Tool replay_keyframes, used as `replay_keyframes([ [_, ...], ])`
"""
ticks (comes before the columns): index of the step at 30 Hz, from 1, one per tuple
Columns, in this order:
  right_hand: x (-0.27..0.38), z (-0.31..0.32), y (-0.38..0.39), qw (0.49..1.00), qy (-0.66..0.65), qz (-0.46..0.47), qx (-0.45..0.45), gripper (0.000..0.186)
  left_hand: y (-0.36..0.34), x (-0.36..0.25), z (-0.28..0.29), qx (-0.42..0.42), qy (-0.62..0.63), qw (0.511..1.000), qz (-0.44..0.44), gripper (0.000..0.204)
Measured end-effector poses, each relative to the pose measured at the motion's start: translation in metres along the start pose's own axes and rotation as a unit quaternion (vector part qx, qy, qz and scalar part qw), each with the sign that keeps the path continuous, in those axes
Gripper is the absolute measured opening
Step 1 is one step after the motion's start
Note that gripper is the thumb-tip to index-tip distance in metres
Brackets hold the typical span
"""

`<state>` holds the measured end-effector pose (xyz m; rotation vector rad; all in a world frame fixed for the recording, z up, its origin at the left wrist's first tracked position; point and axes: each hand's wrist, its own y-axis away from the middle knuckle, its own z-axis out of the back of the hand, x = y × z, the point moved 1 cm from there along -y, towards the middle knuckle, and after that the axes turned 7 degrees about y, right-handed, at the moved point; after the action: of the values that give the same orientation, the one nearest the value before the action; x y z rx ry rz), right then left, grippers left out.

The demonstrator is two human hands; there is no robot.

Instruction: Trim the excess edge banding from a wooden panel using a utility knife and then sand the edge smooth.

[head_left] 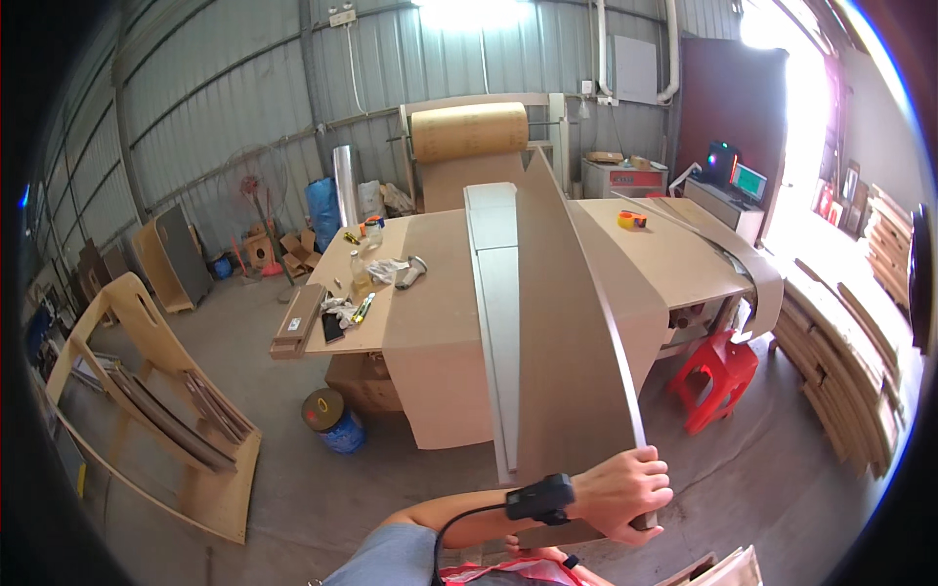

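Observation:
A large brown tapered panel (562, 342) stands tilted in front of me, its narrow tip reaching up over the table. My left hand (623, 493) is closed around the near end of its pale right edge, with that forearm crossing the panel's lower part. Below the forearm, my right hand (516, 547) shows only as a few fingers by the panel's lower end, and its grip is hidden. Along the panel's left side runs a long white tapered piece (496, 293) with a seam across it. Brown paper (435, 342) drapes over the table's near edge beneath.
A brown paper roll (469, 132) hangs behind the table. Gloves (388, 271), a bottle (360, 269) and a tape dispenser (633, 221) lie on top. A blue bucket (334, 422), a red stool (715, 381), a wooden rack (156, 410) and stacked boards (845, 366) stand around.

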<state>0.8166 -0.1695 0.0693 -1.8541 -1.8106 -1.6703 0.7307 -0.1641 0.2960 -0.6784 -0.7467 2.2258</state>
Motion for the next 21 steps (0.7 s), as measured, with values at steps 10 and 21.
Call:
replay_keyframes([
  [10,-0.001,0.032,-0.022,0.998,-0.054,-0.024,-0.037,0.060,0.024,0.043,-0.151,0.161,0.032,0.983,0.084,0.042],
  [21,-0.043,0.059,-0.060,0.979,-0.170,-0.105,-0.024,0.060,0.082,0.081,-0.241,0.287,0.103,0.943,0.131,0.043],
])
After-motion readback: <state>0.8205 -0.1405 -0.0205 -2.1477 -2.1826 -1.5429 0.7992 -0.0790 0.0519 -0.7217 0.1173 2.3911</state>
